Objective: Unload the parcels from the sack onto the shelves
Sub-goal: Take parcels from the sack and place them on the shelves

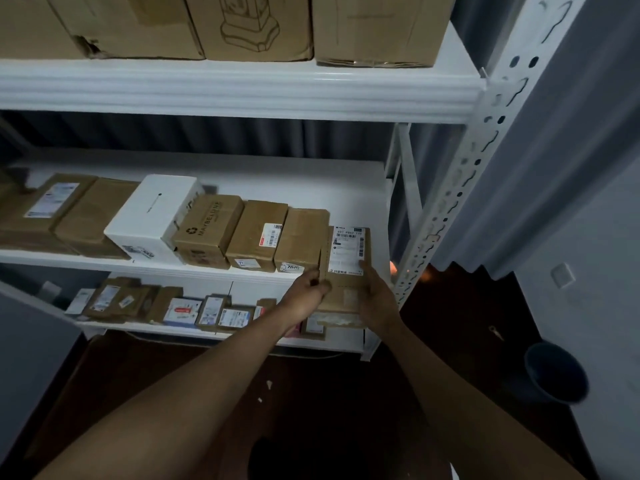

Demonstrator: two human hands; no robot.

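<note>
Brown cardboard parcel [346, 268], white label up, at right end of middle shelf [194, 265], near half overhanging front edge, just beside last box of row. Sack not in frame. Lower-shelf packets dim, blurred; label text unreadable. Left hand [306, 289] grips parcel's left edge, fingers curled round it; fingertips hidden. Right hand [375, 296] holds right side, thumb on label. Both forearms extended forward. Seven boxes in row counted; leftmost cut off.
</note>
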